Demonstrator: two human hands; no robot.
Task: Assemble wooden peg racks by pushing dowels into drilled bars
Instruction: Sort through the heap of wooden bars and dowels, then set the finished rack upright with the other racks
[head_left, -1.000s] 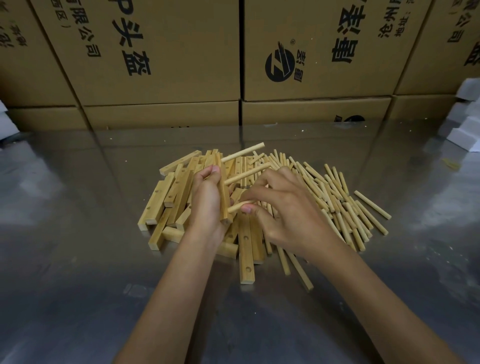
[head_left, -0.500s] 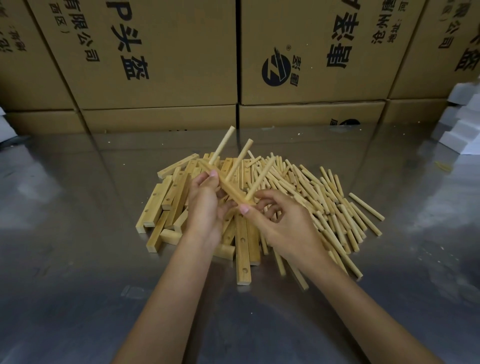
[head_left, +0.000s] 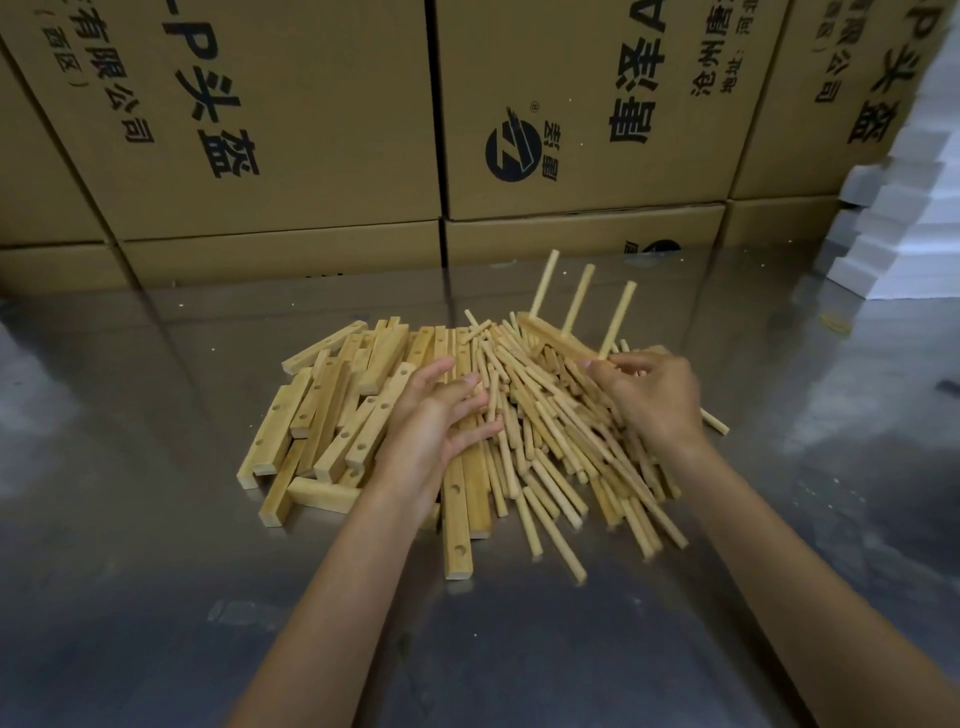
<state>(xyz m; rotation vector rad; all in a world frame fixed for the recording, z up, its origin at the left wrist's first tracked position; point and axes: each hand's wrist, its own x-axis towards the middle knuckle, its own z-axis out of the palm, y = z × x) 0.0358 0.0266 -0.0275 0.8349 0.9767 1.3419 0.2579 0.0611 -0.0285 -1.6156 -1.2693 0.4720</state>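
Observation:
A peg rack (head_left: 551, 339), a drilled bar with three dowels standing up from it, lies tilted on the far right of the pile. My right hand (head_left: 652, 397) grips its near end. My left hand (head_left: 434, 418) rests flat with relaxed fingers on the middle of the pile, where bars and dowels meet. Several loose drilled bars (head_left: 332, 410) are heaped on the left. Several loose dowels (head_left: 561, 452) are spread on the right, partly under my right hand.
The pile lies on a shiny metal table (head_left: 156, 519). Stacked cardboard boxes (head_left: 311, 130) with printed lettering wall off the far edge. White foam blocks (head_left: 904, 218) are stacked at the far right.
My left hand has let go of the rack and dropped onto the pile. My right hand has carried the rack, with its three dowels, to the right and set it on the dowels.

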